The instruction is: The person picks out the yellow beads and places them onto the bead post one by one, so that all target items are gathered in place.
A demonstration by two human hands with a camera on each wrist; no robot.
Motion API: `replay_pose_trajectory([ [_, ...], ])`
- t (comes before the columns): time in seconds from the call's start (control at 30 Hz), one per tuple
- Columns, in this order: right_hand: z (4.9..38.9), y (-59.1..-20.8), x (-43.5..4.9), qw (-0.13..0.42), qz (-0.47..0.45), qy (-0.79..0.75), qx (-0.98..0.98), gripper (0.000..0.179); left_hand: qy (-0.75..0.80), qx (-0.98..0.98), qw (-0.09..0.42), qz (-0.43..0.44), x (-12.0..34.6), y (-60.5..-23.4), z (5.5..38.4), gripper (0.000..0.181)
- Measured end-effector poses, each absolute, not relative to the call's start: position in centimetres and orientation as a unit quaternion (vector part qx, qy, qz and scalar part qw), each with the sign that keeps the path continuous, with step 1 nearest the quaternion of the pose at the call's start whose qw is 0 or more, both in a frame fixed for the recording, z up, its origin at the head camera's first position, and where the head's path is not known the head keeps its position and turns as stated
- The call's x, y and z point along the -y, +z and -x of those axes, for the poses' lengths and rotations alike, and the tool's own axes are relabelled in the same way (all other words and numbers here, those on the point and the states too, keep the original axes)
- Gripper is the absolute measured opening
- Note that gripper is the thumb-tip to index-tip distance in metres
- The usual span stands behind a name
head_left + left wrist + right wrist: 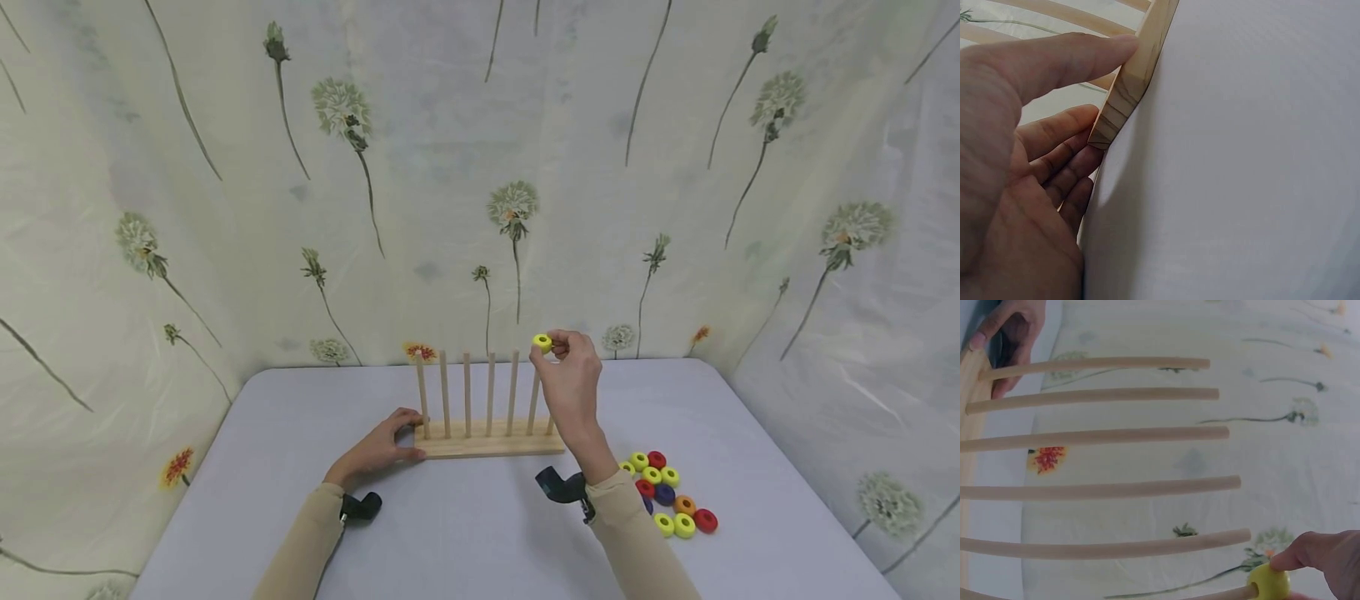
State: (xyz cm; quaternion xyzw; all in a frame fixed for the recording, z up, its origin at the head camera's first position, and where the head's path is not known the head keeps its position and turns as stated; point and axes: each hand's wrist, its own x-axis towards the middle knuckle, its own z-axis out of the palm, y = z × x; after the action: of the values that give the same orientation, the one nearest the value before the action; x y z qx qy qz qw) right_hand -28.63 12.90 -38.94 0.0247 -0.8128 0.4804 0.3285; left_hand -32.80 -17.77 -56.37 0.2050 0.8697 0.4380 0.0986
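A light wooden rack has a long base (pixel 480 442) with several upright pegs (pixel 491 396). My left hand (pixel 378 446) grips the base's left end, thumb at the front edge and fingers behind it, as the left wrist view shows up close. Between the thumb and fingertips of my right hand (pixel 572 383) is a yellow bead (pixel 542 342) with a hole through it. In the right wrist view the bead (pixel 1270 581) sits right at the tip of a peg near the rack's right end. The right hand hides most of the last peg in the head view.
Right of the rack, beside the right forearm, lies a loose group of yellow, red, blue and orange beads (pixel 684 504) on the white table (pixel 465 533). A flower-patterned curtain (pixel 427 167) surrounds the table at the back and sides.
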Motion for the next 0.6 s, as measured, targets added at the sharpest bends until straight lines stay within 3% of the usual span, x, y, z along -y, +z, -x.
replay_pose_trajectory([
  [0.6,28.67,-38.83,-12.99,0.32,-0.02,0.469,0.823,0.022,0.441,-0.867,0.098,-0.209,17.69,-56.26,32.8,0.068],
])
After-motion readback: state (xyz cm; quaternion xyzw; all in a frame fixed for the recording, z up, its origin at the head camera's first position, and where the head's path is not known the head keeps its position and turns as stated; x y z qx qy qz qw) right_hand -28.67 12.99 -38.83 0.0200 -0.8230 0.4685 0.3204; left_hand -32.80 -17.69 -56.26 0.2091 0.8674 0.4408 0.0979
